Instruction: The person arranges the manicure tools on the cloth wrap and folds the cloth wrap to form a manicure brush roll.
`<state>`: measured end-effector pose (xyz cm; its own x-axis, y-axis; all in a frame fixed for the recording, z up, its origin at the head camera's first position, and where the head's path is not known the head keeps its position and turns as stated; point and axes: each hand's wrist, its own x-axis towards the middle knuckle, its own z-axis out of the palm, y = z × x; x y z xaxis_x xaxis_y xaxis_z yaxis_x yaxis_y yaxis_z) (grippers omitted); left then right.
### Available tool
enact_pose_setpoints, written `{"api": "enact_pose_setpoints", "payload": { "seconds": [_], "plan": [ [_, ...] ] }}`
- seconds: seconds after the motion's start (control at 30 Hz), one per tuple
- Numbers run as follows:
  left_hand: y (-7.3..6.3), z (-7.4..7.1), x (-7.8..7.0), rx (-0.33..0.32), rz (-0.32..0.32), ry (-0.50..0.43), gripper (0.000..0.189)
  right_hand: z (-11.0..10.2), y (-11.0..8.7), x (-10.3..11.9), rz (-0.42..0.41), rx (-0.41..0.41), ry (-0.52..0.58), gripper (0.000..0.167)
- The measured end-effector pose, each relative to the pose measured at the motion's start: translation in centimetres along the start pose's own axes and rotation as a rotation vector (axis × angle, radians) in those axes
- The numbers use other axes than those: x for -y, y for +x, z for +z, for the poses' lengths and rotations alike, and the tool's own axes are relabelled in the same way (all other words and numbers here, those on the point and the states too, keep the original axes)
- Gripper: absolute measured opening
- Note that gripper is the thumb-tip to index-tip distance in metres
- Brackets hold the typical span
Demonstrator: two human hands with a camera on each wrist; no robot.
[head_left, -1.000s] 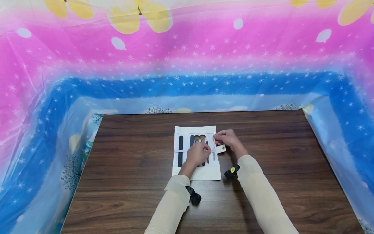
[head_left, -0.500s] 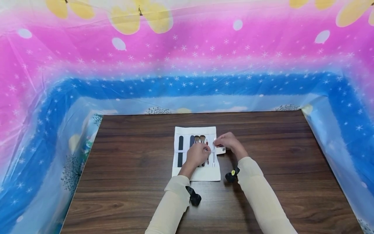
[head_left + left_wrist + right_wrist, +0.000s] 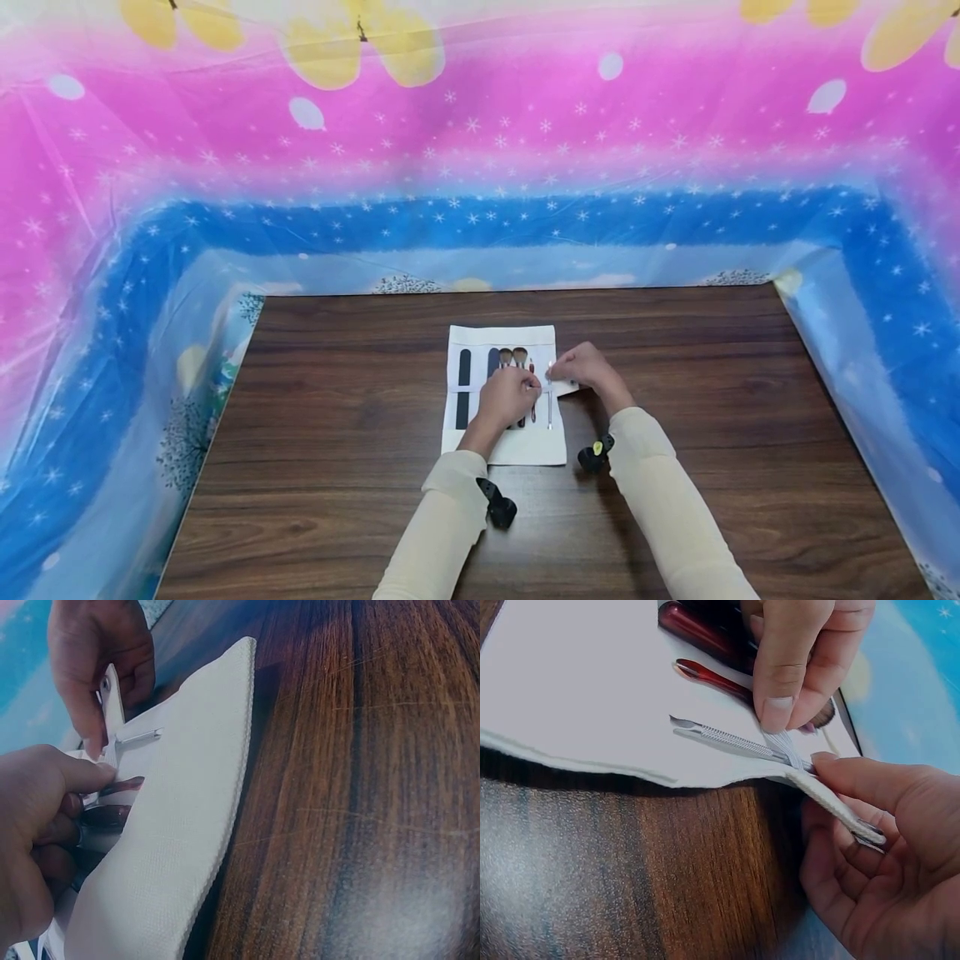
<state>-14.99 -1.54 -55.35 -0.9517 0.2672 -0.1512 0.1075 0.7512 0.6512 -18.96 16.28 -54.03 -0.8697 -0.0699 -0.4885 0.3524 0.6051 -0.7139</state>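
A white fabric roll pouch (image 3: pixel 504 450) lies unrolled on the table, with an elastic band (image 3: pixel 786 746) across its middle. My left hand (image 3: pixel 507 396) pinches that band between thumb and index finger, as the right wrist view shows. At the pouch's right edge my right hand (image 3: pixel 588 367) pinches a silver cuticle pusher (image 3: pixel 735 741) near its far end. The pusher passes beneath the band, and its scoop end points toward me. Under the right hand sits the pouch's snap tab (image 3: pixel 836 804). Left of the pusher lies a thin red-handled tool (image 3: pixel 712 679).
A black flat strip (image 3: pixel 464 387), a dark blue strip (image 3: pixel 492 360) and two makeup brushes (image 3: pixel 520 357) lie under the band, partly behind the left hand. Around the pouch spreads the brown wooden table (image 3: pixel 337 433), with a printed cloth (image 3: pixel 480 217) behind.
My right hand has come down toward me along the pouch's right edge, and the cuticle pusher has slid the same way under the band. The left hand keeps its place.
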Motion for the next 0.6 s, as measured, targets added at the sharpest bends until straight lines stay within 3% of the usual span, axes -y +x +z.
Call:
{"api": "enact_pose_setpoints", "payload": {
  "seconds": [0.43,0.6],
  "plan": [
    [0.0,0.0,0.0,-0.015,0.019,0.003,0.015,0.0,0.0,-0.2,-0.014,-0.002,-0.04,0.02],
    [-0.4,-0.4,0.1,-0.01,0.004,-0.102,0.016,0.0,0.1,-1.0,-0.064,-0.021,-0.019,0.028]
  ]
}}
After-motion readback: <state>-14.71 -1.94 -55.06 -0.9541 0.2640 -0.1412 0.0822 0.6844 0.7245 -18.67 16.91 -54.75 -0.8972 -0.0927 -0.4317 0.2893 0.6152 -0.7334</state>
